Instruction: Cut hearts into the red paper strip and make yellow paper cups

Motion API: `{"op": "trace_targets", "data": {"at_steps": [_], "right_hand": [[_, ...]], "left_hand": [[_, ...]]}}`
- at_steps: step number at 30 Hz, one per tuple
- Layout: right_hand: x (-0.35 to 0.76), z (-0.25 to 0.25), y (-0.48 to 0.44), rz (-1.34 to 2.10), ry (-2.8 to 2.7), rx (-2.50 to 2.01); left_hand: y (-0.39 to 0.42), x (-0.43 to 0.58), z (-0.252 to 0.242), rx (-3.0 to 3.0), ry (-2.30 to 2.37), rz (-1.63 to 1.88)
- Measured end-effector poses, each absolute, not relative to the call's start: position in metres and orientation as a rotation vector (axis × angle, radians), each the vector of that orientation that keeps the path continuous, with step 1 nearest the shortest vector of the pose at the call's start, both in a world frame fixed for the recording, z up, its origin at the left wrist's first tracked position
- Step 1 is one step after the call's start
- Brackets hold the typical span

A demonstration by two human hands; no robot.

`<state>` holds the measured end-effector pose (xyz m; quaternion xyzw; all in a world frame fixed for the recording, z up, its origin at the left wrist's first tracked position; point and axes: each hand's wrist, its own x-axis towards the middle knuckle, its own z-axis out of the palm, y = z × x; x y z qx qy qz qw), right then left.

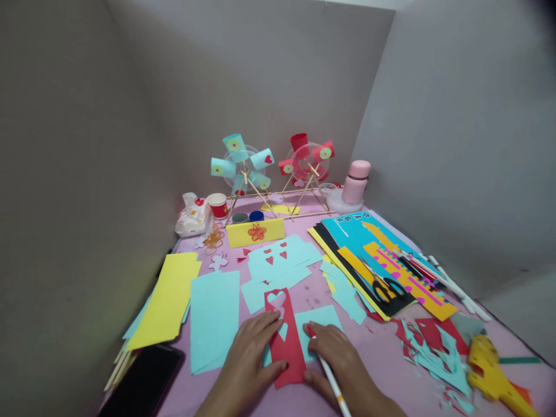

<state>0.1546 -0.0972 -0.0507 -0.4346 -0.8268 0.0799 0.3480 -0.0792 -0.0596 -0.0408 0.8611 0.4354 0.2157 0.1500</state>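
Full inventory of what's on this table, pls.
blue paper wheel: 1, light blue, back centre
red paper wheel: 1, red, right of the blue one
bottle: 1, pink, back right
scissors: 1, black, on the card stack at right
yellow sheets: several, yellow, left
blue sheets: several, light blue, centre
phone: 1, black, near left corner
red strip: 1, red with heart cut-outs, between the hands
pencil: 1, white, in right hand
left hand: flat on red strip
right hand: gripping pencil

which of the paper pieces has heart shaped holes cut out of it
The red strip between the left hand and the right hand, which holds a white pencil. The plain light blue sheet and yellow sheet beside it are whole.
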Motion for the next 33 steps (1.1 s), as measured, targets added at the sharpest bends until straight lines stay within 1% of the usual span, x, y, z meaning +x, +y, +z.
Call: {"op": "trace_targets", "data": {"at_steps": [2,5,12,18,22,29,31,33], "right_hand": [[0.163,-0.053,-0.095,0.249,-2.049,-1.196],[0.174,-0.053,-0.092,0.402,-1.839,-1.265],[0.154,-0.030,-0.089,0.538,-1.485,-1.338],[0.117,-0.018,-0.074,0.887,-1.259,-1.316],[0.107,-0.022,-0.066,1.021,-1.239,-1.268],[0.115,-0.036,-0.066,1.085,-1.244,-1.308],[0.122,-0.038,-0.069,1.070,-1.339,-1.300],[0.130,-0.040,-0.073,0.944,-1.594,-1.238]], "left_hand": [[-0.058,-0.080,-0.041,2.505,1.250,0.588],[-0.056,-0.080,-0.041,2.539,1.241,0.552],[-0.050,-0.079,-0.043,2.560,1.224,0.553],[-0.049,-0.074,-0.033,2.451,1.259,0.503],[-0.048,-0.069,-0.021,2.351,1.297,0.394],[-0.047,-0.072,-0.023,2.292,1.268,0.414],[-0.049,-0.072,-0.025,2.297,1.248,0.430],[-0.051,-0.072,-0.025,2.293,1.222,0.429]]}}
